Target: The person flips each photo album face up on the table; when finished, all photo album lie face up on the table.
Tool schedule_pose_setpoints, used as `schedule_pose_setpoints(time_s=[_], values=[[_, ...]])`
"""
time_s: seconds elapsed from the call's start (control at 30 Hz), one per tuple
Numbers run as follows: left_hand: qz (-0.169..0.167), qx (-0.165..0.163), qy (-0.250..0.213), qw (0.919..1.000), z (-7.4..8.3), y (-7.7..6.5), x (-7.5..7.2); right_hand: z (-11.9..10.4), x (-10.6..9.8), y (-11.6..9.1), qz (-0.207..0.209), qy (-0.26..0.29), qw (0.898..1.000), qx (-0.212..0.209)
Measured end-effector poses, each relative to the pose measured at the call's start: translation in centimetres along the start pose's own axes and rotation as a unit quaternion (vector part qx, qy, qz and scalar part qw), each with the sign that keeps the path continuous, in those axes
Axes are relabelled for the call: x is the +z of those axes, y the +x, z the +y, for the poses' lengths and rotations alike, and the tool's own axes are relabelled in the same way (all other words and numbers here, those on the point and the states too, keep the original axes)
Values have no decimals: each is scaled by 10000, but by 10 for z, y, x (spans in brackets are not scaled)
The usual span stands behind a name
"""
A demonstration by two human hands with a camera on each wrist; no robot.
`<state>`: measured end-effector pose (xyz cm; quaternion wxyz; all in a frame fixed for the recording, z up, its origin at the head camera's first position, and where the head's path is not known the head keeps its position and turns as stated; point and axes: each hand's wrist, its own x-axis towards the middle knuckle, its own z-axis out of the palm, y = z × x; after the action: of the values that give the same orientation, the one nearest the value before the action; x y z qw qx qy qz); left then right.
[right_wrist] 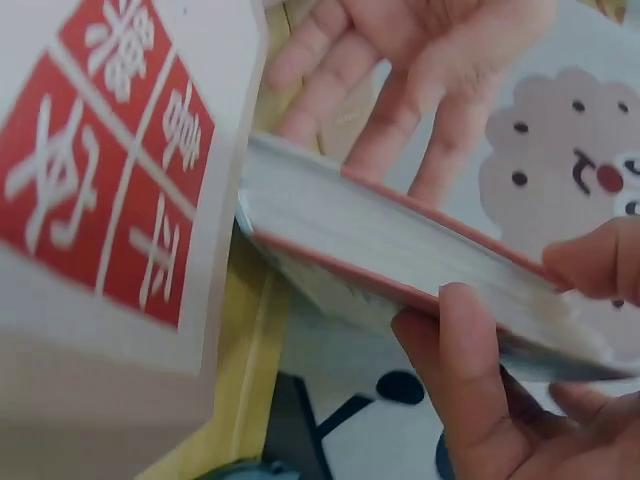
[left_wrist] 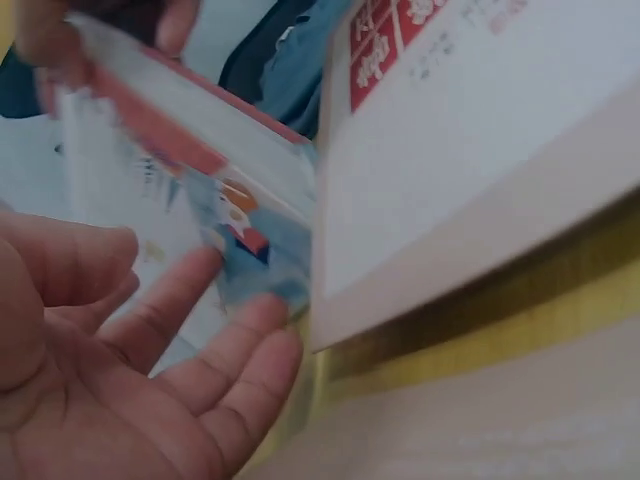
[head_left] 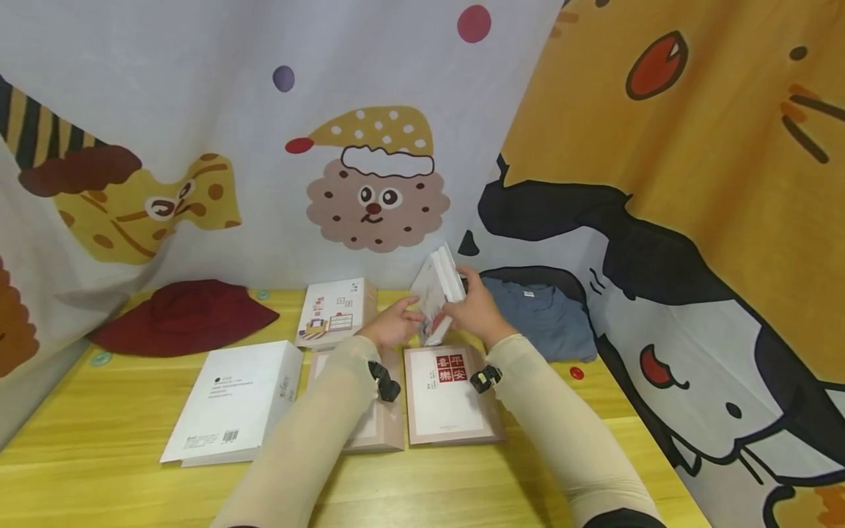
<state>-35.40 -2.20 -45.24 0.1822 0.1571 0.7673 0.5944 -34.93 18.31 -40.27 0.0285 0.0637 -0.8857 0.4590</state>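
A thick white book (head_left: 432,297) stands on edge, tilted, toward the back of the table. My right hand (head_left: 480,308) grips it, thumb on one side and fingers on the other; its pale page edges (right_wrist: 390,235) and thin red cover edges show in the right wrist view. My left hand (head_left: 394,323) is beside the cover with fingers extended; whether the fingertips touch it I cannot tell. A coloured picture of a small figure (left_wrist: 245,220) shows on the book in the left wrist view. Just in front lies a pink-edged book (head_left: 449,403) with red character squares.
Another pink-edged book (head_left: 372,429) lies partly under my left forearm. To the left are a white book (head_left: 227,396) with a barcode and an illustrated book (head_left: 332,312). A dark red hat (head_left: 188,315) sits back left, a folded blue-grey shirt (head_left: 544,315) back right, near a red disc (head_left: 576,373).
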Motion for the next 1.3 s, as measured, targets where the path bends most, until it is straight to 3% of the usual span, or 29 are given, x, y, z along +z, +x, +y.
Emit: schedule_pose_setpoints(time_s=[0.17, 0.4, 0.7, 0.93, 1.1, 1.3], values=[[-103, -145, 431, 9989, 2, 1, -4, 12, -8, 3, 25, -98, 9981, 605], [262, -484, 929, 9942, -2, -1, -12, 31, -10, 11, -221, -1314, 9882, 750], [729, -1016, 158, 9920, -3, -9, -20, 39, -5, 17, -955, -1469, 9787, 1072], [701, -797, -292, 9939, -4, -13, -22, 40, 0, 17, -1186, -1381, 9760, 1196], [650, -808, -185, 9944, -3, -15, -22, 39, 0, 17, -1387, -1195, 9724, 1446], [607, -333, -321, 9971, -6, -18, -30, 32, 0, 17, -1526, -1207, 9746, 1108]])
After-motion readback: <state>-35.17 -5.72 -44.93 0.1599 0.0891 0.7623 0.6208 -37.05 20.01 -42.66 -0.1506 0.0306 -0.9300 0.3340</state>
